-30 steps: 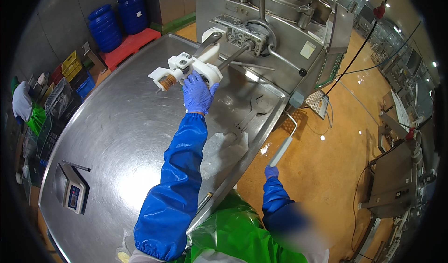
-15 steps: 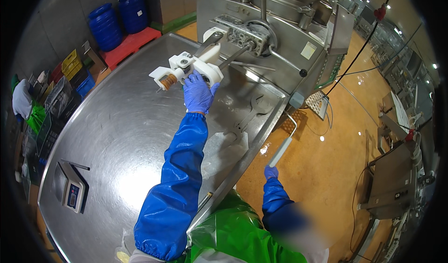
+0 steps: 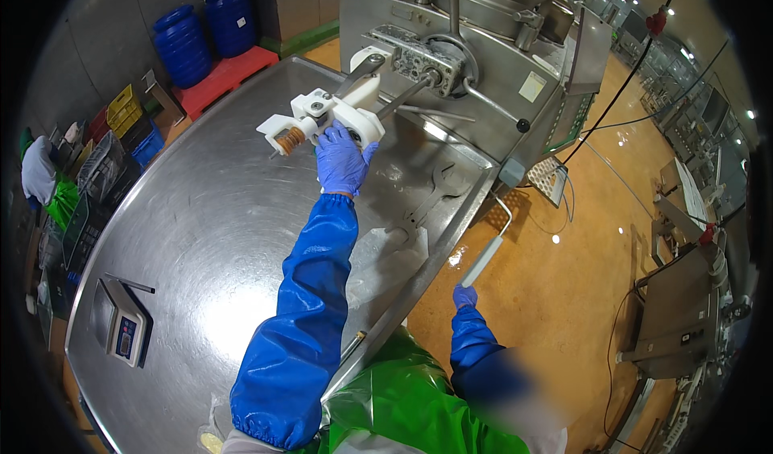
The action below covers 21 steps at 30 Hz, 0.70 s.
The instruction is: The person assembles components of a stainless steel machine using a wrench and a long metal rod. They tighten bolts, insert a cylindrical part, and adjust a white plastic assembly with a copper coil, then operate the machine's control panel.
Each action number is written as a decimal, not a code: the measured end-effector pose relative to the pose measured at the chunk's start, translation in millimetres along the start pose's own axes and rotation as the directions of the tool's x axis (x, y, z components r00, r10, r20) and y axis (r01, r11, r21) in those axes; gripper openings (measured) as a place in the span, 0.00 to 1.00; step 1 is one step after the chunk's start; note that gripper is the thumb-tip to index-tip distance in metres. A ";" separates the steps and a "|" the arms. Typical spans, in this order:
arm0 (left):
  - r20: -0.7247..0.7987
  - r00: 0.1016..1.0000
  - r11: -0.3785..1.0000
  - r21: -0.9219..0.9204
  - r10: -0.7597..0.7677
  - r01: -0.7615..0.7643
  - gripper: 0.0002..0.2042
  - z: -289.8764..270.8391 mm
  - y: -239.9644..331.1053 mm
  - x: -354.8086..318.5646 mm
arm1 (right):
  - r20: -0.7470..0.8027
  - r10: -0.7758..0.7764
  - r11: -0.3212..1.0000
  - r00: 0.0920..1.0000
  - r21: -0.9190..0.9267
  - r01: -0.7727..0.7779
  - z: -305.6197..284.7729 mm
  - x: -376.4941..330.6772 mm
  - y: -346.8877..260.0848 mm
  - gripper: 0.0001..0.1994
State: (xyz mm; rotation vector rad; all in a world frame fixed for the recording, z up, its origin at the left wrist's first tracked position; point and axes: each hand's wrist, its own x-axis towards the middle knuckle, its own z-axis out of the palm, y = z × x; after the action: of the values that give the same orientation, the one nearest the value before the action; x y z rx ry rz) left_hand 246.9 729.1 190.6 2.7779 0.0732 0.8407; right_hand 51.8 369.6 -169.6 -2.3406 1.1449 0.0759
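My left hand (image 3: 341, 164), in a purple glove, is closed over the near side of a white plastic fitting (image 3: 366, 124). Its fingers lie across the block and the thumb is on the right. A brown ribbed sleeve (image 3: 290, 140) sits in the fitting's left end, around a thin rod. A metal pipe (image 3: 408, 95) joins the fitting to the large steel machine (image 3: 499, 75). Low on the right, beside the table, my right hand (image 3: 465, 296) grips the lower end of a flat grey lever (image 3: 483, 261); its fingers are small and partly hidden.
A steel table (image 3: 201, 212) with a raised rim carries a digital scale (image 3: 125, 325) at left. A clear plastic sheet (image 3: 386, 252) and a metal tool (image 3: 443, 184) lie near its right edge. Blue barrels (image 3: 181, 47) stand on a red pallet (image 3: 221, 79). Another person (image 3: 40, 172) is far left.
Almost nothing differs. My left hand stays on the white fitting; my right hand and the lever's lower end have shifted very slightly to the left.
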 end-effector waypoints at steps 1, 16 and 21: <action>-0.007 1.000 1.000 0.004 -0.001 0.001 0.44 0.7 -0.7 -0.1 | 0.000 0.003 1.000 1.000 -0.001 -0.003 -1.0 -0.1 -0.7 0.26; -0.002 1.000 1.000 0.001 -0.008 0.008 0.45 1.3 -1.0 0.1 | 0.033 0.011 1.000 0.999 0.010 -0.011 -19.7 -1.7 2.0 0.25; 0.013 1.000 1.000 -0.002 -0.006 0.006 0.45 0.3 0.8 -0.1 | 0.011 0.004 1.000 1.000 0.000 -0.004 -16.8 -1.1 4.3 0.25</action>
State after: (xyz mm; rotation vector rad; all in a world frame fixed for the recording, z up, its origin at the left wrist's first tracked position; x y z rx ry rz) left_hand 246.9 728.3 190.5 2.7793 0.0786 0.8210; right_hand 44.9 360.2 -156.8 -2.3348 1.1448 0.0894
